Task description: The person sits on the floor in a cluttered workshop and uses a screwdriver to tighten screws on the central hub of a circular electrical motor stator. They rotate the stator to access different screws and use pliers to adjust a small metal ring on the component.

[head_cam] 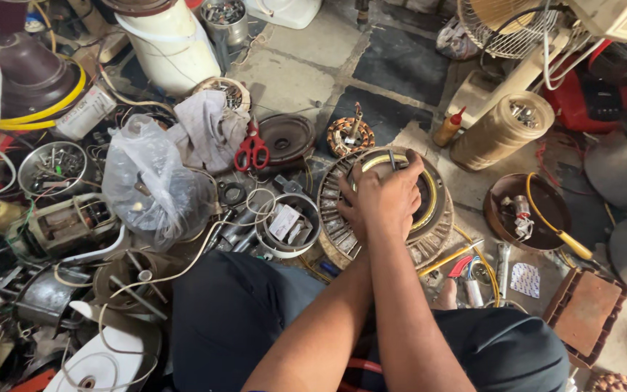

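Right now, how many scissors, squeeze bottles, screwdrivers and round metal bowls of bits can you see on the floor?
Red-handled scissors: 1
Squeeze bottle with red tip: 1
Yellow-handled screwdriver: 1
Round metal bowls of small parts: 2
Total: 5

A round fan-motor stator (386,210) lies flat on the floor in the centre of the frame, just above the person's knees. Its outer ring is a pale, worn metal core cut into many narrow slots, visible along the left and lower right edge. Inside the ring runs a band of yellow sleeving (382,161), curving along the upper and right side, with a dark hollow at the middle. The right hand (390,196) covers the centre, fingers spread on the upper rim; the left hand is hidden beneath it, so its grip cannot be told
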